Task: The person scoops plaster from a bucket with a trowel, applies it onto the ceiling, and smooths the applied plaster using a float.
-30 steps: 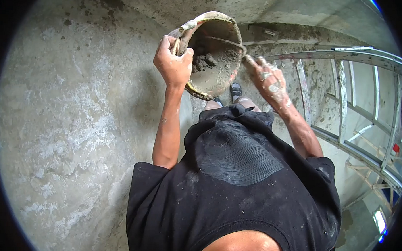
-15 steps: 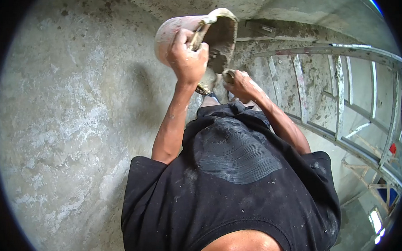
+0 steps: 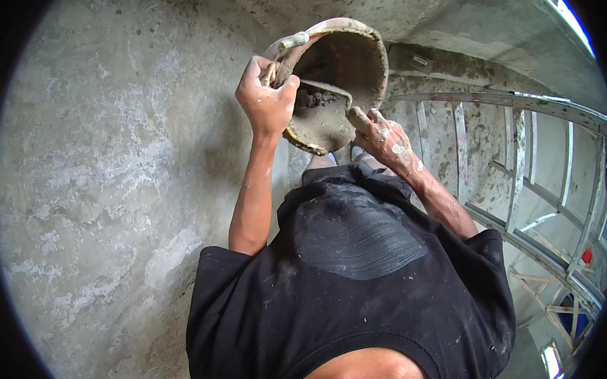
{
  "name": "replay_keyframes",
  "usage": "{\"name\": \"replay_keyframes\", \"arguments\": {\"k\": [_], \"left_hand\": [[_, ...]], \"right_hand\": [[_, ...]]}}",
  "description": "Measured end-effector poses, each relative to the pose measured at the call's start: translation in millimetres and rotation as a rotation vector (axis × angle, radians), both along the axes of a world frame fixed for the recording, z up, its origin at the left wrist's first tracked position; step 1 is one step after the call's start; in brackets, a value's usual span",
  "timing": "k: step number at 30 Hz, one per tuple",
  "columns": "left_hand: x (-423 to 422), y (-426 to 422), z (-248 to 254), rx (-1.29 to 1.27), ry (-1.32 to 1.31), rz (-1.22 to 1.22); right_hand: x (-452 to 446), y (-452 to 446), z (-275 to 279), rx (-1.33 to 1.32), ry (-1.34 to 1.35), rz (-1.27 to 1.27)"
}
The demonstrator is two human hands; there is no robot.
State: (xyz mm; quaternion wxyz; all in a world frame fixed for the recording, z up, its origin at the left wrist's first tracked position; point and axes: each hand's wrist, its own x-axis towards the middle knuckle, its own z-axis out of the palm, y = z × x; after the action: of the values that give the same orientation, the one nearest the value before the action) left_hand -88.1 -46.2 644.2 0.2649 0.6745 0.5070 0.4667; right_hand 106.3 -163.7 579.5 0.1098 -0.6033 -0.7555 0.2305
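Note:
A mortar-caked bucket (image 3: 381,53) is tilted in front of me, its mouth turned toward me and dark inside. My left hand (image 3: 267,100) is closed on the bucket's left rim, near a pale handle grip (image 3: 293,41). My right hand (image 3: 384,141) is closed around the handle of a trowel, mostly hidden by the fingers. The trowel's bent metal neck (image 3: 333,88) reaches into the bucket mouth. Wet grey mortar (image 3: 325,125) lies below the neck, above a crusted yellowish rim (image 3: 302,144). I cannot tell if that rim belongs to a second container.
A metal ladder (image 3: 516,162) lies along the right side. Rough concrete (image 3: 116,196) stretches along the left. A small block-like object (image 3: 419,62) sits on a ledge beyond the bucket. My feet (image 3: 322,161) are just under the lower rim. Something red (image 3: 587,256) shows at far right.
The bucket has turned so its mouth faces me more, and it has shifted right. My left hand has moved slightly left and down. My right hand has moved right, and the trowel's neck now shows.

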Motion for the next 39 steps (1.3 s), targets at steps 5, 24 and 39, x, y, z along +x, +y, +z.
{"name": "replay_keyframes", "arguments": {"k": [5,24,39], "left_hand": [[10.5,3.0,3.0,-0.026,-0.081,-0.009],[35.7,-3.4,2.9,-0.086,-0.008,-0.054],[55.9,11.4,7.4,0.088,0.212,-0.083]], "right_hand": [[12.7,-14.4,-8.0,-0.004,0.086,-0.058],[24.6,-26.2,-30.9,-0.082,0.057,-0.248],[13.1,-5.8,-35.9,-0.182,0.059,-0.223]]}}
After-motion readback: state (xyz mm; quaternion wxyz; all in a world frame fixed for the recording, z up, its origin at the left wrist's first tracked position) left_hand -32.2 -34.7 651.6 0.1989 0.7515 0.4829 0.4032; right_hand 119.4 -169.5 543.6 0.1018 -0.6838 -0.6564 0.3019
